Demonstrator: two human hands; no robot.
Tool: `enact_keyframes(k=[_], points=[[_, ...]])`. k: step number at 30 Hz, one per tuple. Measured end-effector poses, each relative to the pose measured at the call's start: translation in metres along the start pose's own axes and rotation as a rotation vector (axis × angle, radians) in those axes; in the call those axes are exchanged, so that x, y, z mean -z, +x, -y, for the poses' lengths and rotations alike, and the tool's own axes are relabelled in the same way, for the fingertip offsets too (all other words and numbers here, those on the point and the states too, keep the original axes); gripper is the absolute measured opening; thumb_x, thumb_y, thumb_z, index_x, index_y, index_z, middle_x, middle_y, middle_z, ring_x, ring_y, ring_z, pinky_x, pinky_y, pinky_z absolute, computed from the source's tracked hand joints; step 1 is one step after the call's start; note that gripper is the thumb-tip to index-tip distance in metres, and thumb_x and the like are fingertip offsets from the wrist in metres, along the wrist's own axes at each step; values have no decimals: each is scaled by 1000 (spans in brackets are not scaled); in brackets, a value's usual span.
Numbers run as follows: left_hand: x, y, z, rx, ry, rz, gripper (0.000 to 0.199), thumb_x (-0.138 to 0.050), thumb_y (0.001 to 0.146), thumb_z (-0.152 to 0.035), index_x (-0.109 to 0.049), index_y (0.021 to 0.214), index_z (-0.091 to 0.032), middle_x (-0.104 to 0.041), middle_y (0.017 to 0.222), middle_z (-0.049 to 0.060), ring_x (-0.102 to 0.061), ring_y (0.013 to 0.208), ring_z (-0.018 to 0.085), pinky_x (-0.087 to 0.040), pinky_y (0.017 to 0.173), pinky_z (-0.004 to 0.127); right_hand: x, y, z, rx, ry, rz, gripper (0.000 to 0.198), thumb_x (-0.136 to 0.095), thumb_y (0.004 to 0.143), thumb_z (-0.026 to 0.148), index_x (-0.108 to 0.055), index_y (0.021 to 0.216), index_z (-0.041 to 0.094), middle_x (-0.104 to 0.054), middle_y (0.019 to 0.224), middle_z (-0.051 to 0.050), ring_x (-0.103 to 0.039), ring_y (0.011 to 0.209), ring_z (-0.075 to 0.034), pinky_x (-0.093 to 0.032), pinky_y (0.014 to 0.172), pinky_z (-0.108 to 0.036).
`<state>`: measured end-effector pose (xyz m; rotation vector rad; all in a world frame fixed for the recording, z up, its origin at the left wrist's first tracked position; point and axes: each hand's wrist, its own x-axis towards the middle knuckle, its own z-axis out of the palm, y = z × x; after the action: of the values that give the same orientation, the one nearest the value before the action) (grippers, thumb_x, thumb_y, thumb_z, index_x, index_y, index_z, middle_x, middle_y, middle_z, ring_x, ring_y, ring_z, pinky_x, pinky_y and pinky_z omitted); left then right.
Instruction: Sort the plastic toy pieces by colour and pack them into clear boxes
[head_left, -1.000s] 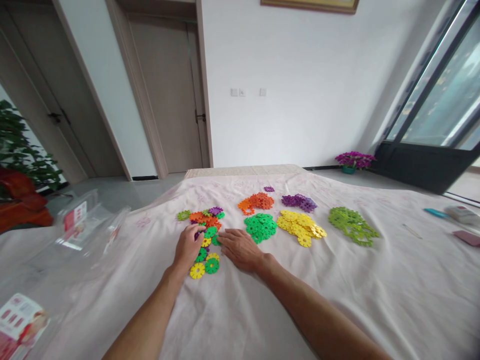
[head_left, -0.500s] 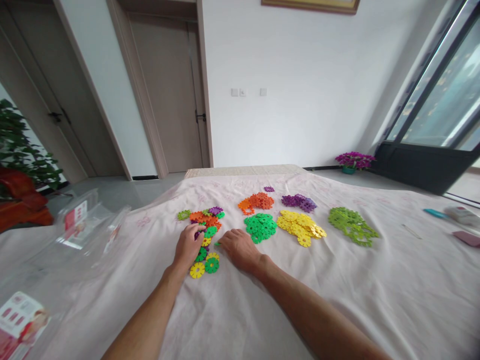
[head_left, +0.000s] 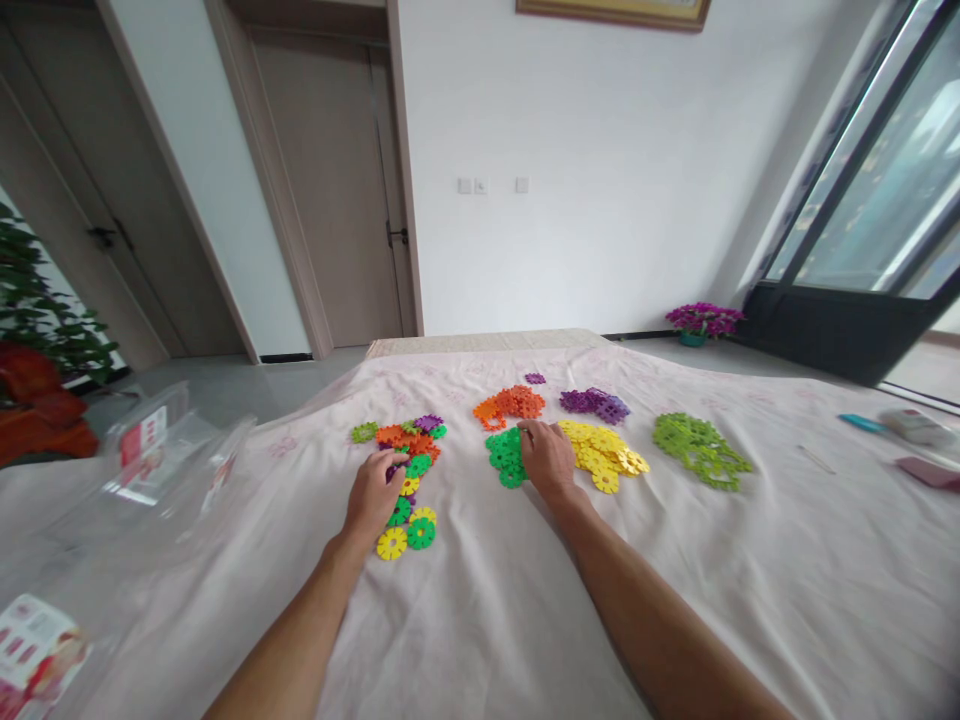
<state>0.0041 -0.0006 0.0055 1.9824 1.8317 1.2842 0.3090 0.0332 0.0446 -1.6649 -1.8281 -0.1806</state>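
Sorting mixed flat plastic snowflake discs [head_left: 409,455] by colour, we are resting our left hand [head_left: 373,492], fingers curled, on them while our right hand [head_left: 547,455], fingers together, is setting onto the bright-green disc pile [head_left: 504,452]; next, picking another.

A clear plastic box [head_left: 161,450] lies at the bed's [head_left: 487,620] left edge; purple flowers [head_left: 701,319] stand on the floor by the glass door [head_left: 862,230], a leafy plant [head_left: 37,310] by the brown doors [head_left: 330,180] at left
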Motion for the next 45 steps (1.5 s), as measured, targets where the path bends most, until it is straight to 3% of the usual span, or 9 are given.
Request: enact_keyframes(k=[8, 11, 14, 18, 22, 26, 32, 40, 45], points=[[2, 0, -3, 12, -15, -5, 27, -50, 82, -26, -71, 98, -20, -66, 112, 8, -58, 114, 23, -42, 105, 40, 3, -3, 2, 59, -71, 13, 21, -53, 89, 21, -72, 97, 25, -63, 100, -9, -47, 98, -25, -33, 82, -35], [2, 0, -3, 17, -20, -4, 27, -50, 82, -27, -71, 98, -21, -66, 112, 7, -58, 113, 23, -43, 105, 39, 5, -9, 22, 228, 53, 83, 21, -52, 90, 19, -71, 98, 23, -63, 100, -8, -50, 98, -23, -36, 85, -34], [3, -1, -3, 16, -21, -5, 27, -50, 83, -28, -71, 98, -22, -66, 112, 7, -59, 113, 23, -43, 105, 39, 5, -21, 49, 434, 252, 238, 21, -53, 90, 19, -69, 103, 22, -64, 100, -6, -55, 95, -19, -41, 84, -30], [4, -1, -3, 6, -22, -1, 27, -49, 83, -27, -71, 99, -22, -67, 112, 6, -59, 113, 22, -43, 105, 39, 7, -39, 80, 682, 441, 393, 26, -59, 90, 35, -66, 112, 23, -65, 104, -5, -57, 97, -18, -43, 86, -29], [5, -1, -4, -2, -11, -4, 28, -49, 82, -25, -70, 98, -21, -67, 111, 7, -59, 112, 22, -43, 105, 39, 8, -49, 96, 857, 448, 478, 44, -64, 83, 53, -65, 116, 24, -65, 105, -5, -57, 95, -19, -42, 85, -30], [5, -1, -4, 0, -5, -6, 28, -49, 81, -24, -70, 98, -20, -67, 112, 7, -59, 112, 22, -43, 105, 38, 5, -52, 99, 912, 369, 502, 34, -58, 89, 49, -67, 110, 24, -66, 101, -5, -57, 93, -18, -41, 84, -30], [4, -1, -4, -8, -8, -8, 27, -50, 80, -24, -71, 96, -22, -68, 110, 5, -60, 112, 22, -43, 105, 37, 2, -52, 95, 836, 329, 440, 24, -44, 98, 28, -67, 101, 21, -67, 94, -5, -58, 88, -15, -41, 81, -27], [3, -1, -2, 4, 0, 7, 27, -50, 82, -27, -71, 99, -21, -66, 114, 7, -58, 114, 22, -42, 105, 39, -1, -22, 55, 294, 200, 156, 29, -40, 99, 32, -68, 100, 22, -69, 93, -4, -61, 89, -16, -39, 78, -24], [1, 0, 1, -5, -4, 2, 27, -50, 83, -27, -71, 99, -21, -66, 112, 7, -58, 114, 22, -42, 106, 39, 3, -1, 16, 97, 82, 28, 28, -42, 97, 28, -69, 101, 22, -69, 95, -5, -59, 92, -18, -37, 81, -27]])
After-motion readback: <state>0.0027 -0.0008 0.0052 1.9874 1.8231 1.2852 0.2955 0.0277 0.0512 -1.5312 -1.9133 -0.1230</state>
